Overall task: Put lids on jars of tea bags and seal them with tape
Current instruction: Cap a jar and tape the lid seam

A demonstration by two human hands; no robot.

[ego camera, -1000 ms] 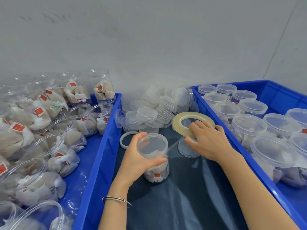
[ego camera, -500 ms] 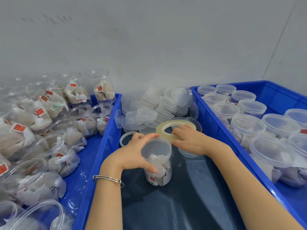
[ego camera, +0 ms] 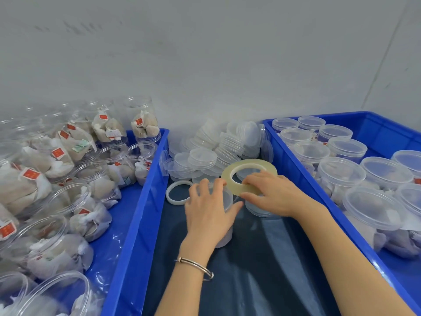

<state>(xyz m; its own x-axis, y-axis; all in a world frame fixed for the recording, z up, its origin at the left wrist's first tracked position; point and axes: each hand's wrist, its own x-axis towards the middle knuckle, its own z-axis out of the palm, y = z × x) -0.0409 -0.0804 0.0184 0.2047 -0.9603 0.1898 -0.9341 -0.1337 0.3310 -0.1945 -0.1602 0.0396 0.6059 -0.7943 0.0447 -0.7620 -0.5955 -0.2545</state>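
A clear lidded jar of tea bags stands upright on the dark surface between two blue crates. My left hand wraps over its lid and near side, hiding most of it. My right hand pinches a yellowish roll of clear tape just right of the jar's top, the roll held tilted and close against the lid rim. A loose clear lid lies under my right hand.
A heap of spare clear lids is piled at the back. A white ring lies left of the jar. The left blue crate holds open jars of tea bags; the right blue crate holds lidded jars.
My left hand turned over the jar and now covers its lid. My right hand brought the tape roll from the back right down to the jar's rim.
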